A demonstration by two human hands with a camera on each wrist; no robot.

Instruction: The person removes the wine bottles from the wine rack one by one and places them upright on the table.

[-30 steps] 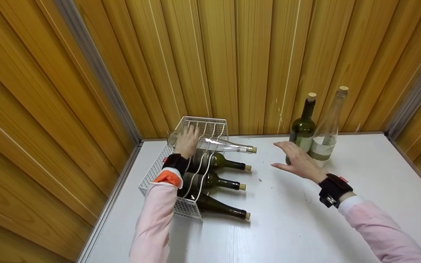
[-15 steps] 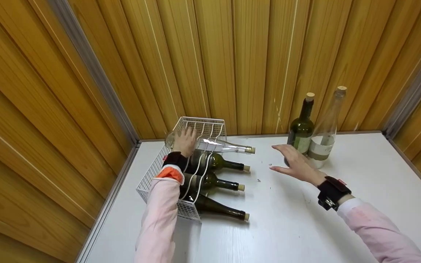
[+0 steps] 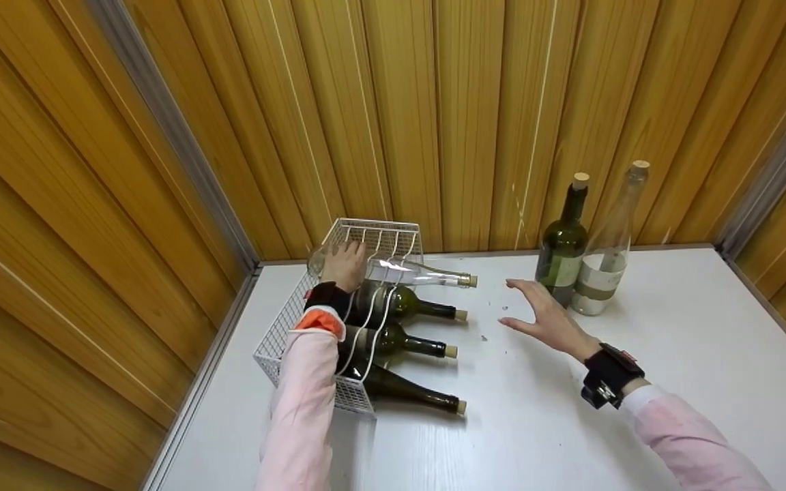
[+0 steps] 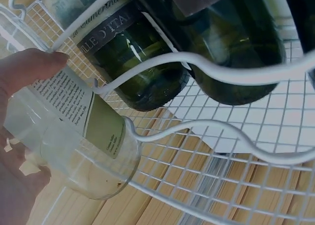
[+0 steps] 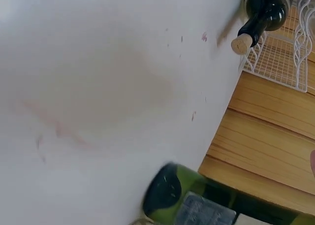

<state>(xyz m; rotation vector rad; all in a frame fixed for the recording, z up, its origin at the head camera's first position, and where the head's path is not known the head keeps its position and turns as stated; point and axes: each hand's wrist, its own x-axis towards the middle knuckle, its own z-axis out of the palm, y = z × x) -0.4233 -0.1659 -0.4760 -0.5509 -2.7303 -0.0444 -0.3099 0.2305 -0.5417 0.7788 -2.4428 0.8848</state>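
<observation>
In the head view, my left hand (image 3: 344,266) holds a clear glass bottle (image 3: 427,275) lying in the far slot of a white wire bottle rack (image 3: 284,324). The left wrist view shows thumb and fingers around the body of this clear bottle (image 4: 110,131), near its base. Its corked neck points right, over the table. My right hand (image 3: 548,319) hovers over the table with thumb and fingers apart and nothing between them. Just behind it stand a green wine bottle (image 3: 563,239) and another clear bottle (image 3: 599,276), both corked and upright.
Three dark green bottles lie in the nearer slots, the middle one (image 3: 427,344) and nearest one (image 3: 420,392) with necks sticking out right. The white table (image 3: 502,423) meets a wood-panelled wall (image 3: 471,136) behind the rack and another at left.
My right hand has drawn slightly toward me, uncovering more of the two standing bottles. The left hand stays on the clear bottle in the rack.
</observation>
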